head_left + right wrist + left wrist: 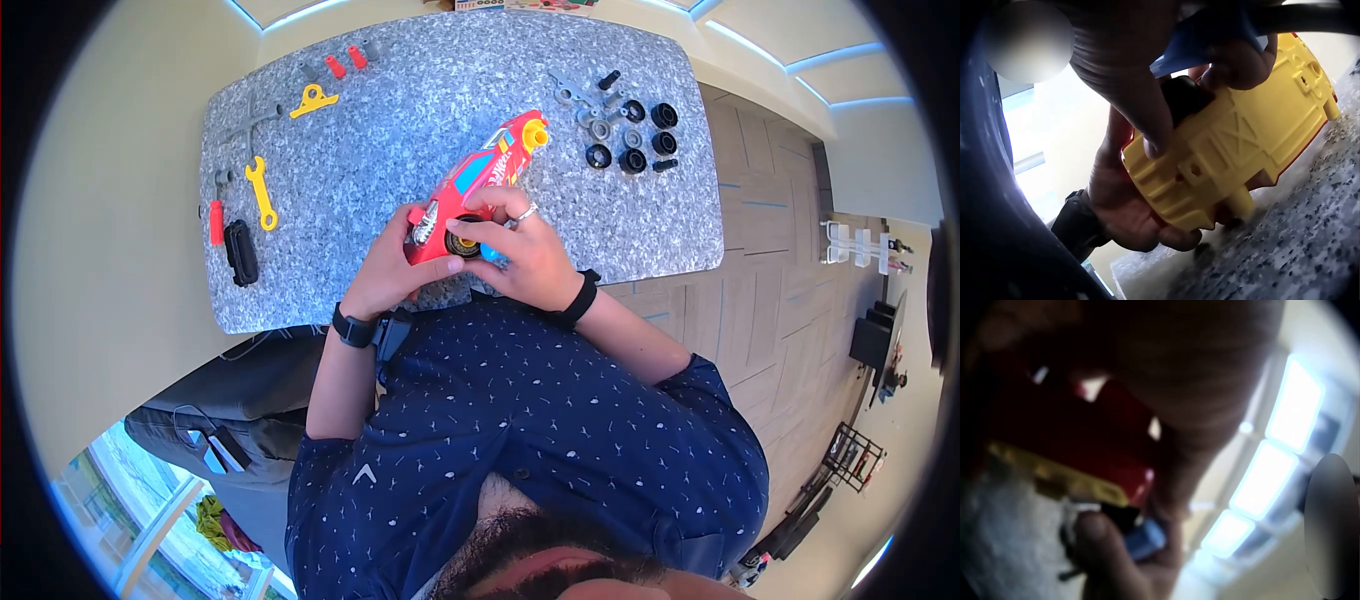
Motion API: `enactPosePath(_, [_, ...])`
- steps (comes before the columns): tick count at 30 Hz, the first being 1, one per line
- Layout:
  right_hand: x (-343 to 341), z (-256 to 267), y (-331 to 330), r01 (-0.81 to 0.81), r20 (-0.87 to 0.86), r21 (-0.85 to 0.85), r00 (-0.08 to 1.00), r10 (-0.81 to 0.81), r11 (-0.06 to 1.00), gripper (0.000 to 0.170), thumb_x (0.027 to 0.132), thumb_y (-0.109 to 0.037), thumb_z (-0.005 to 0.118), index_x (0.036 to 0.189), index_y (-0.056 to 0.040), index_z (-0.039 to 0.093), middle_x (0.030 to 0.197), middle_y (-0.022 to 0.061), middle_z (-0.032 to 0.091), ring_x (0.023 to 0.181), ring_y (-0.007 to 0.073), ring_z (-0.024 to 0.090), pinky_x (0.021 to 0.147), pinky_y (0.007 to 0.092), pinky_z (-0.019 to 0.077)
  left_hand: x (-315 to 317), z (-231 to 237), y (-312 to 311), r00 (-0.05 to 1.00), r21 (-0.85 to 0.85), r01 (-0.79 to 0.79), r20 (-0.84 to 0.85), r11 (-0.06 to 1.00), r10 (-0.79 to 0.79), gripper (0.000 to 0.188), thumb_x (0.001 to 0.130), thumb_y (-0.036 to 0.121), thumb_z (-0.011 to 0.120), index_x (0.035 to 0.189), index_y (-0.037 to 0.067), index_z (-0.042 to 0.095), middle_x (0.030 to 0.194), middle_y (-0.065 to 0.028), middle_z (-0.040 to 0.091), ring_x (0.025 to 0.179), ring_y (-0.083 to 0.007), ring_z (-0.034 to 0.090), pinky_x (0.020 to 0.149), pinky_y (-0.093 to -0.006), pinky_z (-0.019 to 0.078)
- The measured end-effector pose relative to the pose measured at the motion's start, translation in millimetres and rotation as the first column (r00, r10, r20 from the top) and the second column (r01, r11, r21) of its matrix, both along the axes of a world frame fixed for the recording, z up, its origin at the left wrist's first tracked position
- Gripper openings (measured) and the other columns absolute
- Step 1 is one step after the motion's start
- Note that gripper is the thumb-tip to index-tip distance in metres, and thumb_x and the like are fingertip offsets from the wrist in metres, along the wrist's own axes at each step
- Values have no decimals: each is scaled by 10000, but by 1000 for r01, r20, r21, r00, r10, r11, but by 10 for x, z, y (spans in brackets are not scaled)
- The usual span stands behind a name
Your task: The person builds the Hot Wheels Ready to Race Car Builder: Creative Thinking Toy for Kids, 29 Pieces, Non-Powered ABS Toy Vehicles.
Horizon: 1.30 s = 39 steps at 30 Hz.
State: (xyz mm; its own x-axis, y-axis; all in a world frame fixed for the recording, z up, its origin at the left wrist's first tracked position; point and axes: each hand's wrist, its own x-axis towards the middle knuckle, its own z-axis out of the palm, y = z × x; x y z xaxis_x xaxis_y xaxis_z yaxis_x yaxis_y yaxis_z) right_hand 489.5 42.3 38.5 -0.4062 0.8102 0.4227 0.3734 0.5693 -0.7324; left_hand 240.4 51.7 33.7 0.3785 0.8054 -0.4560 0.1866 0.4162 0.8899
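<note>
A red toy car (480, 185) with a yellow underside (1260, 125) is held tilted over the table's near edge. My left hand (385, 265) grips one end of it, the fingers wrapped round the body. Against its side sits a black wheel (463, 240) with a yellow hub. My right hand (535, 255) reaches round the car at this wheel, its index fingertip on the tyre. A blue plastic piece (1204, 37) is tucked in the right hand's curled fingers, partly hidden. The right thumb lies along the car's underside in the right wrist view.
On the grey speckled table (400, 120), several black wheels (663, 115) and grey parts lie at the right. A yellow wrench (262, 192), a yellow bracket (313, 100), red pieces (335, 67), a grey cross-shaped piece (250, 122) and a black case (241, 252) lie at the left.
</note>
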Motion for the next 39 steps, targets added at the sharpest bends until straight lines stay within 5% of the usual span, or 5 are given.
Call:
enactPosePath(10, [1159, -63, 410, 528, 402, -5, 779, -482, 849, 498, 867, -169, 931, 1309, -35, 744, 1343, 217, 700, 1207, 424, 705, 1017, 474, 589, -240, -140, 112, 991, 104, -62, 125, 993, 49, 790, 1003, 331, 827, 1638, 54, 447, 1492, -103, 599, 831, -56, 655, 491, -219, 499])
enactPosePath(23, [1188, -256, 680, 619, 624, -13, 619, -477, 786, 352, 895, -105, 860, 1229, -20, 787, 1226, 237, 762, 1088, 457, 741, 945, 514, 608, -229, -219, 71, 983, 90, -171, 89, 981, 163, 733, 1088, 487, 712, 1602, 0, 526, 1173, -69, 712, 700, -50, 616, 460, -221, 482])
enactPosePath(29, [1108, -158, 562, 505, 230, -320, 862, -452, 801, 188, 1007, -17, 737, 1195, -19, 734, 1092, 151, 806, 805, 254, 793, 692, 357, 607, -222, -197, 84, 976, 22, -197, 100, 980, 194, 777, 1048, 493, 769, 1572, -39, 551, 1051, -48, 712, 712, -56, 639, 427, -224, 468])
enactPosePath(32, [828, 107, 388, 203, -167, -619, 910, -379, 759, 194, 1043, 15, 704, 1227, -31, 663, 1059, 101, 788, 821, 112, 757, 634, 251, 539, -309, -174, 95, 998, 46, -57, 12, 997, 57, 931, 903, 494, 930, 1559, -55, 563, 1122, -74, 728, 855, -109, 702, 608, -268, 586])
enactPosePath(39, [299, 307, 331, -77, -298, -660, 940, -167, 747, 243, 1004, 54, 717, 1229, -31, 683, 1064, 40, 744, 867, 75, 722, 673, 247, 541, -252, -171, 97, 998, 217, 5, -66, 976, 10, 1143, 681, 513, 1062, 1541, -65, 579, 1342, -170, 708, 1241, -258, 689, 1110, -397, 518])
